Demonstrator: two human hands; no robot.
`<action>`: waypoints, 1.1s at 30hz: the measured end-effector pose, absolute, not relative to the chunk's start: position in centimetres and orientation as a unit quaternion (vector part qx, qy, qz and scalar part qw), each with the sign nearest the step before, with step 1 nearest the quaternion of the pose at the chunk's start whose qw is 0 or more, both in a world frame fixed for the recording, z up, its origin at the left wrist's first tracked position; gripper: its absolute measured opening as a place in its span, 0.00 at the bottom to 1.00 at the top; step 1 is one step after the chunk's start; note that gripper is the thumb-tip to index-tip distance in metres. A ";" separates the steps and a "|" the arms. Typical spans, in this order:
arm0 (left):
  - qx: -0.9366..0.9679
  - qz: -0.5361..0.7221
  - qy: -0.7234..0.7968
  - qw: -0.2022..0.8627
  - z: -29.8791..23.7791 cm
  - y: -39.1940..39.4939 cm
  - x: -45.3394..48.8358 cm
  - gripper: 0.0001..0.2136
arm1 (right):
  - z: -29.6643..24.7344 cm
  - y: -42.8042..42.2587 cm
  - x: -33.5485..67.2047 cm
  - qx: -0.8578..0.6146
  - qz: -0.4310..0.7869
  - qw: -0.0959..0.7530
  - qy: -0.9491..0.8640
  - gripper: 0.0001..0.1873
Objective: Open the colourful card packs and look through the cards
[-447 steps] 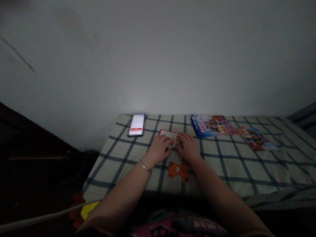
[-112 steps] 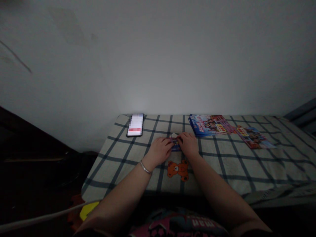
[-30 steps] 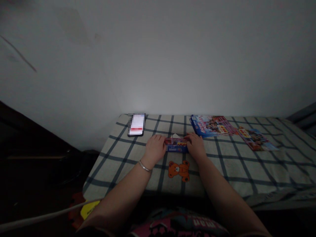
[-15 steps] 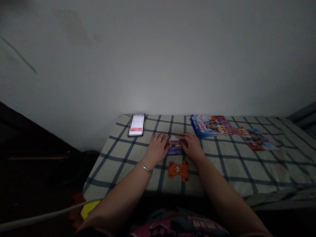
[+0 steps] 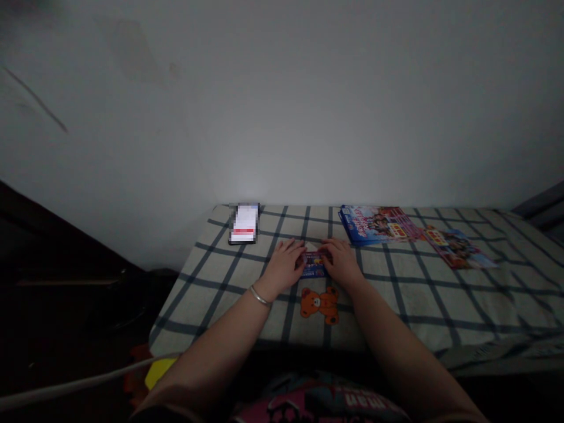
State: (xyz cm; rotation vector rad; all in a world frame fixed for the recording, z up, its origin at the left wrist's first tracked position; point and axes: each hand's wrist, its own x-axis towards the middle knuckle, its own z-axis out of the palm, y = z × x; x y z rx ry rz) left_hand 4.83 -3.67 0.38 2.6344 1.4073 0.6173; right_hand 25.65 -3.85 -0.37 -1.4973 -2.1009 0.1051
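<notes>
A small folded paper leaflet (image 5: pixel 314 267), printed blue and purple, lies on the checked cloth in front of me. A white pointed part of the paper shows at its far side. My left hand (image 5: pixel 283 268) grips its left edge, with thumb and fingers closed on the paper. At the right edge my right hand (image 5: pixel 343 264) does the same, its fingers bent over the sheet. Both hands hide the leaflet's side edges. Just nearer to me is an orange teddy bear picture (image 5: pixel 319 305) on the cloth.
A phone (image 5: pixel 245 223) with a lit screen lies at the back left. Stacked colourful leaflets (image 5: pixel 374 223) lie at the back right, with another leaflet (image 5: pixel 460 248) beside them. The checked tablecloth (image 5: pixel 409 294) reaches a pale wall (image 5: pixel 308 117).
My hands have shifted slightly along the leaflet, the right a little to the left. The leaflet stays between them; everything else looks the same.
</notes>
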 end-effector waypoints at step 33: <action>0.851 0.225 0.473 0.032 0.5 -4.4 7.2 0.30 | -0.8 -3.0 25.8 -0.518 0.149 0.340 -0.771 0.13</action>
